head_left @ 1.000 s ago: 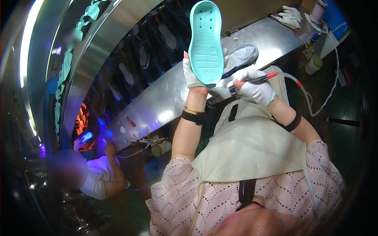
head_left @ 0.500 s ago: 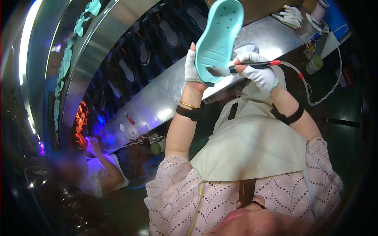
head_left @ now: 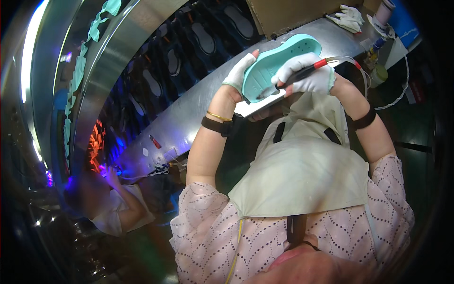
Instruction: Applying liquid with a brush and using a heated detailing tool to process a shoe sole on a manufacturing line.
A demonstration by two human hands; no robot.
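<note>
While the left hand (head_left: 240, 72), in a white fingerless glove, is closed around the edge of a mint-green moulded foam shoe sole (head_left: 279, 64) and props it tilted above the grey metal tabletop (head_left: 198, 106), the sole's patterned face is turned up toward the person, seemingly so it can be worked on. The right hand (head_left: 307, 75), in a white glove, is clenched on a slim black pen-like tool with a red collar (head_left: 302, 73), its tip laid against the sole; a thin cable (head_left: 364, 78) trails from the tool away from the sole. Beyond the sole, a pair of white gloves (head_left: 348, 15) lies on the tabletop, and to the sole's right stand a small pale-green jar (head_left: 379, 75) and a white cylindrical container (head_left: 382, 12). Their labels are too small to make out. Left of the sole, dark racks hold rows of grey soles (head_left: 203, 38).
</note>
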